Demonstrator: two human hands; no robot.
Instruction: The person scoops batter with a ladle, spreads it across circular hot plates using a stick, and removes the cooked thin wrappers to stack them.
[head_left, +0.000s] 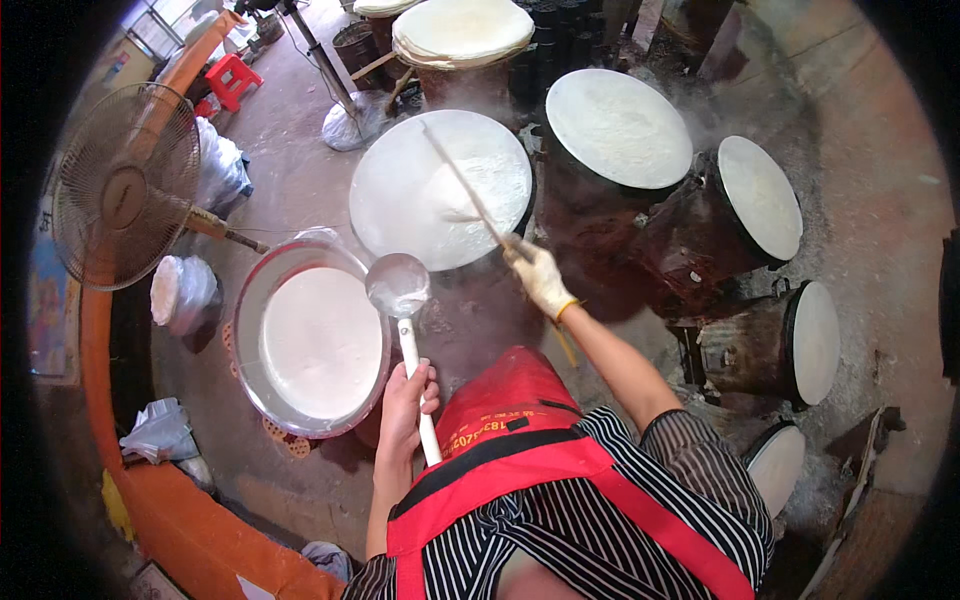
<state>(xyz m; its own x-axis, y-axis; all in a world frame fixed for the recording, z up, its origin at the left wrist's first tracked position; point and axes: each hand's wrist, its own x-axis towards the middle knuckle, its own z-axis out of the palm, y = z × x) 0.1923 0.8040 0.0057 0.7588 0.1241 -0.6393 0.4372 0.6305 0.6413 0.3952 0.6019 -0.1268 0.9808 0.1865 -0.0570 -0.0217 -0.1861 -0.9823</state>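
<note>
Bare, my left hand [408, 400] is closed round the white handle of a ladle [397, 285], whose bowl carries a whitish film. The ladle's bowl is close to the right rim of a large basin [248, 375] filled with white batter [322, 340]. A white work glove covers my right hand [538, 275], which grips a long thin wooden stick [462, 180]. That stick reaches across a round griddle [395, 165] spread with a pale layer, its middle over a whiter, uneven patch. Steam blurs the griddle's surface.
More round griddles on drums [618, 125] curve round to my right, each with a white layer. A stack of thin round sheets [463, 32] stands beyond. On the left are a standing fan [125, 195], plastic bags [185, 290] and a red stool [232, 80].
</note>
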